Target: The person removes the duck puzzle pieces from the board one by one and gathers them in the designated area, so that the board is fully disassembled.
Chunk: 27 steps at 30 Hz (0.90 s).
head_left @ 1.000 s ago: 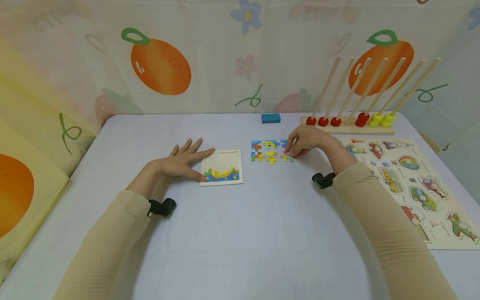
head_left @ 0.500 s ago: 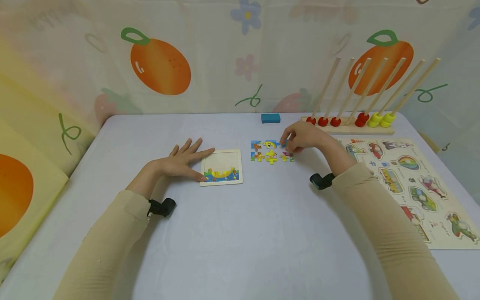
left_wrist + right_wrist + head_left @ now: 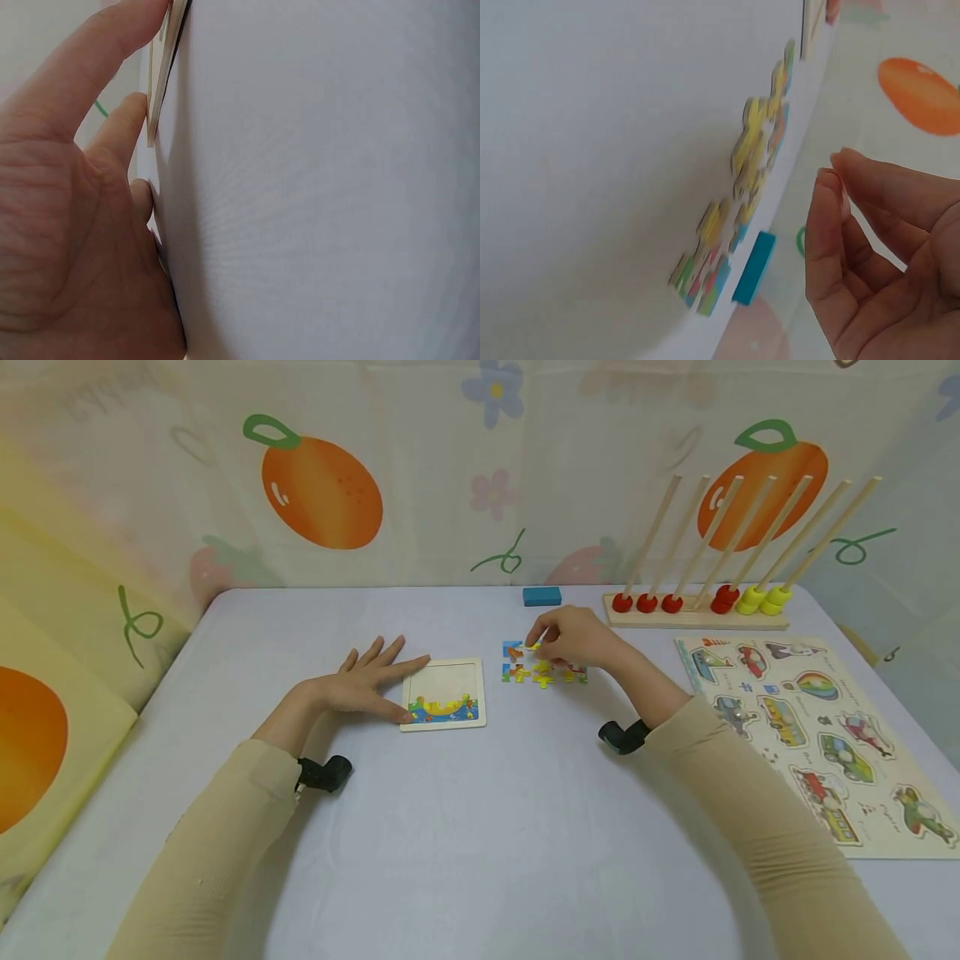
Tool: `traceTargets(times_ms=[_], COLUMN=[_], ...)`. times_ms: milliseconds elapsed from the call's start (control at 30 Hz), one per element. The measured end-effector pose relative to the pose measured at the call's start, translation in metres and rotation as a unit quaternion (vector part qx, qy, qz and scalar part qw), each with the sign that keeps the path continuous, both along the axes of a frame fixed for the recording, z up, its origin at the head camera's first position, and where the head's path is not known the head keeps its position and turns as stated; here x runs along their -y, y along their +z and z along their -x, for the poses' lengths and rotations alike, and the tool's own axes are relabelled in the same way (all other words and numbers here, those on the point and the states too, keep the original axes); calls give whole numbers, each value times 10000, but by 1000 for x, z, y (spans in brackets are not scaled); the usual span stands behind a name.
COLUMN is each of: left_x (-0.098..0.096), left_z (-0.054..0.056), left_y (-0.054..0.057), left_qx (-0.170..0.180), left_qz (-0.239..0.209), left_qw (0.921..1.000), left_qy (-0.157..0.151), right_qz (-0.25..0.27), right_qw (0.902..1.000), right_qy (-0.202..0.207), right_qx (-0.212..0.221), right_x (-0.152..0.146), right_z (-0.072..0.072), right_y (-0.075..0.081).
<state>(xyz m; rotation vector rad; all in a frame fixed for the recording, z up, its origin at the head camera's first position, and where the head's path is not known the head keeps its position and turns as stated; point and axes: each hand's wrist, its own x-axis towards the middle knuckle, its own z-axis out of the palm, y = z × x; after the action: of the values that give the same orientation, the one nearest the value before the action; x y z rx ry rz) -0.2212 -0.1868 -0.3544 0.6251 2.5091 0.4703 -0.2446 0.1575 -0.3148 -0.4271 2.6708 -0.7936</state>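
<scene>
My left hand (image 3: 360, 689) lies with fingers spread on the table beside a small wooden puzzle frame (image 3: 450, 675). Its thumb and index finger touch the frame's left side. Joined yellow and blue pieces (image 3: 442, 707) fill the frame's lower part. Right of it, several loose jigsaw pieces (image 3: 543, 678) lie in two rows. My right hand (image 3: 577, 637) hovers over the upper row and hides part of it. In the right wrist view, the thumb and fingertips of that hand (image 3: 900, 255) meet, with no piece visible between them. Loose pieces (image 3: 748, 146) lie on the table apart from it.
A blue block (image 3: 542, 597) sits at the table's back edge. To its right stands a wooden counting rack (image 3: 697, 620) with upright rods and red and yellow beads. A picture board (image 3: 817, 743) covers the right side. A printed cloth (image 3: 427, 477) hangs behind the table.
My right hand has moved left from the right end of the loose pieces to above the upper row's middle. The left hand and the puzzle frame have stayed in place.
</scene>
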Motion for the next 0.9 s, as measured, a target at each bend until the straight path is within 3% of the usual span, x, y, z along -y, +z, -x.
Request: traceTargets(times_ms=[333,533,900], left_x=[-1,-1,-2], left_z=[0,1,2], left_y=[-1,-1,-1], left_qx=[6,15,71], left_qz=[27,28,92], left_qw=[10000,10000,9999], left_qy=[54,64,109], right_qz=[578,590,603], right_qw=[9981,9971,9947], right_qy=[226,413,821], right_qx=[-63,-246,-157], right_x=[27,40,66], right_z=[-12,-15,-24], right_y=[1,-2,-7])
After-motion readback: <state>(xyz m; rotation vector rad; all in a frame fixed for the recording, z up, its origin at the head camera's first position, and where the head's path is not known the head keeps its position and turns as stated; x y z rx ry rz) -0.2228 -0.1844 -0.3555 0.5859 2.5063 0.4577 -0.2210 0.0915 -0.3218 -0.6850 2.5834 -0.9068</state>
